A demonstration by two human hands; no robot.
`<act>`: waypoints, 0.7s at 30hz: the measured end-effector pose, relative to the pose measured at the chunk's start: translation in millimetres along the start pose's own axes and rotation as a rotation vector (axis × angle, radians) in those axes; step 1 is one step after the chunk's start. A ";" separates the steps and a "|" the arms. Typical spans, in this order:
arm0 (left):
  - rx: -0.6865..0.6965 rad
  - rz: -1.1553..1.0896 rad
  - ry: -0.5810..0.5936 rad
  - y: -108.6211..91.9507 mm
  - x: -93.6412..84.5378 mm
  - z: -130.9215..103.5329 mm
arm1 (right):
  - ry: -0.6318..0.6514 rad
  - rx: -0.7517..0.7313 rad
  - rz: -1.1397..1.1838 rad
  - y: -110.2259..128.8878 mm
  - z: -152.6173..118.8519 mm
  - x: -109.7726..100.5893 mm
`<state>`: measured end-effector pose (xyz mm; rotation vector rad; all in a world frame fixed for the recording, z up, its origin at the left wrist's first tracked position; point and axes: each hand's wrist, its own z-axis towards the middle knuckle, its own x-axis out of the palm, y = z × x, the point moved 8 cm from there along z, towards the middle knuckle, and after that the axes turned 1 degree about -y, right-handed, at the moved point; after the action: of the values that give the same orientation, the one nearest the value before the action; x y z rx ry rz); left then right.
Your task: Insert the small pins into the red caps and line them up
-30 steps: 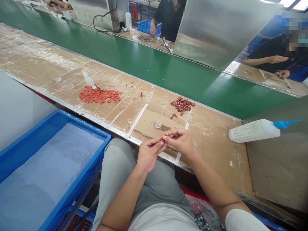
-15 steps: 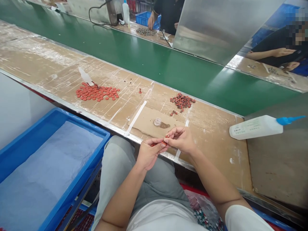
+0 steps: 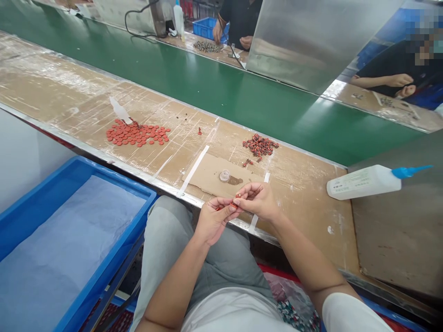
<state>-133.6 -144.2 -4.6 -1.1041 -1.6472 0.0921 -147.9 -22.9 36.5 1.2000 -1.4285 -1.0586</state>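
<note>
Over the table's front edge my left hand (image 3: 212, 220) and my right hand (image 3: 259, 201) meet at the fingertips. Both are pinched on a small red piece (image 3: 234, 204), mostly covered by the fingers; its exact shape is hard to make out. Just beyond them, a small clear round dish (image 3: 224, 175) stands on a flat cardboard piece (image 3: 202, 173), beside a dark wet patch. Farther back is a heap of small red-and-black figures (image 3: 260, 145). To the left lie many flat red discs (image 3: 136, 133), and one small red figure (image 3: 200, 132) stands upright on a disc.
A white bottle with a blue nozzle (image 3: 363, 182) lies tilted at the right, near a panel (image 3: 398, 221). Behind the table runs a green belt (image 3: 194, 76). A blue tray (image 3: 152, 196) sits at lower left. Across the belt, a person's hand (image 3: 217, 33) is over small parts.
The view has shifted slightly. My hands stay together on the small red piece with almost no movement. Across the belt, a co-worker's other hand has come further into view.
</note>
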 end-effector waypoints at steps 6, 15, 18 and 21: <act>0.020 -0.038 0.000 -0.2 0.2 4.9 | -0.055 -0.065 0.014 0.4 -3.1 -3.8; 0.034 -0.072 0.027 -5.2 1.3 5.4 | -0.109 -0.160 0.007 14.7 -8.4 -1.7; 0.028 -0.085 0.031 -5.2 1.8 6.3 | -0.130 -0.160 0.013 16.3 -9.5 -1.2; 0.023 -0.099 0.023 -3.4 0.8 6.4 | -0.127 -0.146 0.013 14.5 -10.7 1.7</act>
<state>-140.8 -142.6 -4.7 -1.0010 -1.6730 0.0338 -139.8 -23.0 52.8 1.0326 -1.4270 -1.2271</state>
